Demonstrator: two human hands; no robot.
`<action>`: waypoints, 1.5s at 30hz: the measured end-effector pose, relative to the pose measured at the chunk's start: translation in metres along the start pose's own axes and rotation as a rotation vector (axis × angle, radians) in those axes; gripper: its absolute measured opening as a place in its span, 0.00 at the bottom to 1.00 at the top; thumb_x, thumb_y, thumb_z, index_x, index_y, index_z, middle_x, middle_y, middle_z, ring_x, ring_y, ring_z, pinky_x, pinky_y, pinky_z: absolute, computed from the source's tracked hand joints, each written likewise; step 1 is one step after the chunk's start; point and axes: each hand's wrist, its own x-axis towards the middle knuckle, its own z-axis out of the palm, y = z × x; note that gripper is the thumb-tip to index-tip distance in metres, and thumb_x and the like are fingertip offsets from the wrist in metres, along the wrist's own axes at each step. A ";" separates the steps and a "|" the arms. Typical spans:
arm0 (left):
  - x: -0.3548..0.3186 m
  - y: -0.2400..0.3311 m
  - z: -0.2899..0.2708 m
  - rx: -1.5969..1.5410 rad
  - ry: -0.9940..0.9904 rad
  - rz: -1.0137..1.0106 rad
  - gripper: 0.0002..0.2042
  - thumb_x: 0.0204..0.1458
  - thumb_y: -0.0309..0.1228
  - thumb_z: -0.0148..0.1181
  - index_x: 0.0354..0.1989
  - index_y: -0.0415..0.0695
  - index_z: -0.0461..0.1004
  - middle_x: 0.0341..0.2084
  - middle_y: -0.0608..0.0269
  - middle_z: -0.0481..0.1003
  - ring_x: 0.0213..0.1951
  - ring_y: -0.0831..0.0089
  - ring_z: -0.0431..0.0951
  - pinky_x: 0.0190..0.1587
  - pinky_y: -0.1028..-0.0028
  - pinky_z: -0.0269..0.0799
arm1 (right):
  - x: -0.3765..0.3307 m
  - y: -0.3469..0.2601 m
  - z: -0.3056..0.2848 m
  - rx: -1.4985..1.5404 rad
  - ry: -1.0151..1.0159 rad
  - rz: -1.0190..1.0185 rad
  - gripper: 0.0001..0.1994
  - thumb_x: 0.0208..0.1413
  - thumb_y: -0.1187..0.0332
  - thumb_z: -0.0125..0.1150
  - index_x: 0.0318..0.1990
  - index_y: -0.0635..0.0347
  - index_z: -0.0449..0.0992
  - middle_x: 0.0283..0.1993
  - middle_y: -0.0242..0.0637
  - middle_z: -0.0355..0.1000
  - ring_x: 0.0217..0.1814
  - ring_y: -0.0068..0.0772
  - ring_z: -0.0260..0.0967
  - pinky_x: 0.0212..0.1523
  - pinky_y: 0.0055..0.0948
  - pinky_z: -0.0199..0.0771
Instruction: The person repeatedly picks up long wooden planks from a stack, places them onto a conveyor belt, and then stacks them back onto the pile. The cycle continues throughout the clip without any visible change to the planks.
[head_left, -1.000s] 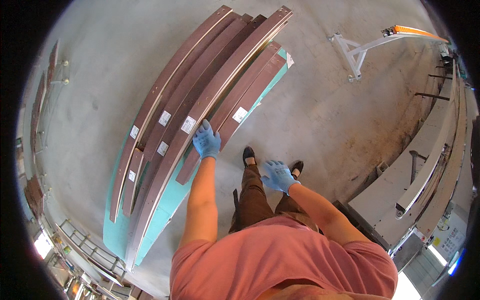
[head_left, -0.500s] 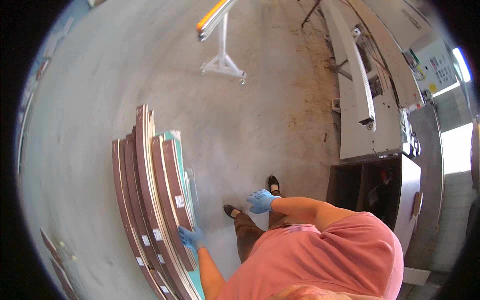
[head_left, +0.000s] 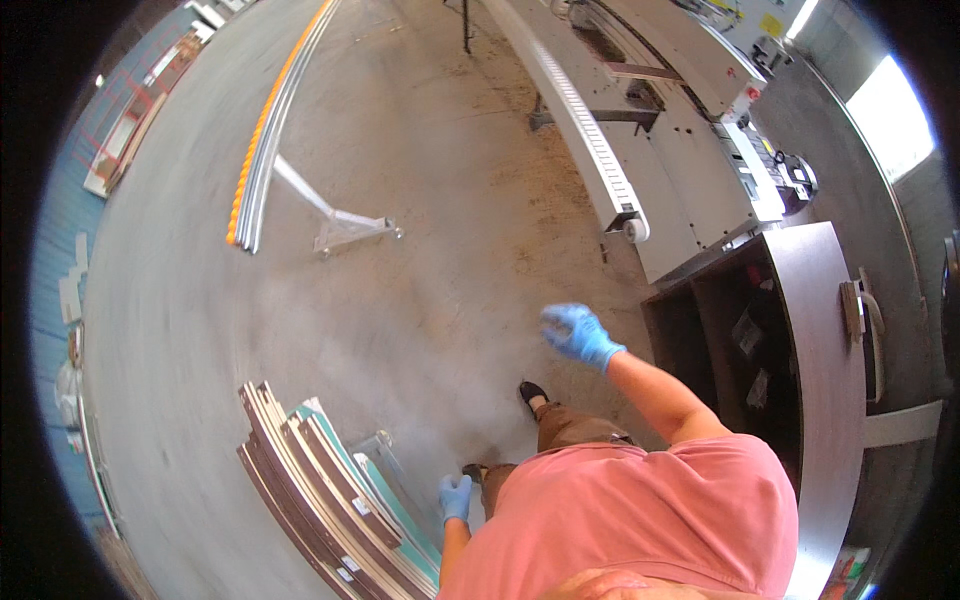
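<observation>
Both my hands wear blue gloves and are off the boards. My left hand [head_left: 455,498] hangs low beside my leg, just right of the stack. It holds nothing I can see, and its fingertips look slightly apart. Out in front of me, over the floor, my right hand [head_left: 580,335] is slightly smeared by motion, its fingers loosely bent and apart with nothing in them. The stack of long brown-edged boards [head_left: 330,500] stands at the lower left, pale layers between them and small white labels on their edges. A green-faced board [head_left: 405,535] lies along its right side.
A roller stand with orange wheels [head_left: 262,150] reaches in from the far left on a grey leg [head_left: 350,228]. Ahead to the right, a roller rail [head_left: 585,125] runs along a large pale machine [head_left: 675,185]. A dark open cabinet [head_left: 820,330] stands at my right.
My left hand has left the boards and dropped to my side. The right hand has swung forward and right. My view has shifted, so the stack sits lower and the machine shows more.
</observation>
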 end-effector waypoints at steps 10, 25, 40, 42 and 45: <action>0.031 0.116 0.036 -0.030 -0.130 0.055 0.17 0.52 0.38 0.71 0.30 0.38 0.72 0.24 0.69 0.69 0.29 0.76 0.66 0.33 0.66 0.67 | 0.191 0.241 -0.213 0.562 0.929 0.493 0.20 0.66 0.59 0.68 0.57 0.66 0.78 0.48 0.31 0.80 0.49 0.21 0.74 0.52 0.26 0.76; 0.025 0.192 0.032 -0.048 -0.263 0.035 0.19 0.58 0.30 0.64 0.21 0.47 0.58 0.21 0.77 0.53 0.26 0.83 0.53 0.26 0.70 0.50 | 0.379 0.408 -0.247 1.386 1.326 0.800 0.28 0.57 0.54 0.76 0.57 0.63 0.75 0.49 0.41 0.80 0.50 0.45 0.80 0.53 0.53 0.82; 0.091 0.191 0.057 0.065 -0.423 0.007 0.14 0.60 0.32 0.64 0.48 0.34 0.80 0.39 0.62 0.78 0.42 0.72 0.75 0.47 0.68 0.73 | 0.098 0.270 -0.181 1.121 1.068 0.722 0.15 0.65 0.64 0.63 0.53 0.64 0.80 0.45 0.32 0.80 0.44 0.25 0.76 0.45 0.32 0.77; 0.082 0.191 0.067 0.070 -0.388 0.075 0.17 0.60 0.33 0.64 0.52 0.32 0.79 0.45 0.56 0.80 0.46 0.68 0.78 0.52 0.68 0.74 | 0.029 0.246 -0.188 0.980 0.960 0.811 0.13 0.67 0.62 0.62 0.52 0.61 0.80 0.42 0.30 0.78 0.41 0.24 0.75 0.44 0.31 0.78; 0.068 0.193 0.083 0.157 -0.408 0.206 0.24 0.60 0.36 0.66 0.58 0.28 0.76 0.52 0.48 0.81 0.54 0.62 0.80 0.59 0.66 0.74 | -0.080 0.201 -0.206 1.137 0.848 0.721 0.10 0.65 0.61 0.63 0.43 0.58 0.80 0.36 0.29 0.76 0.35 0.23 0.74 0.35 0.29 0.77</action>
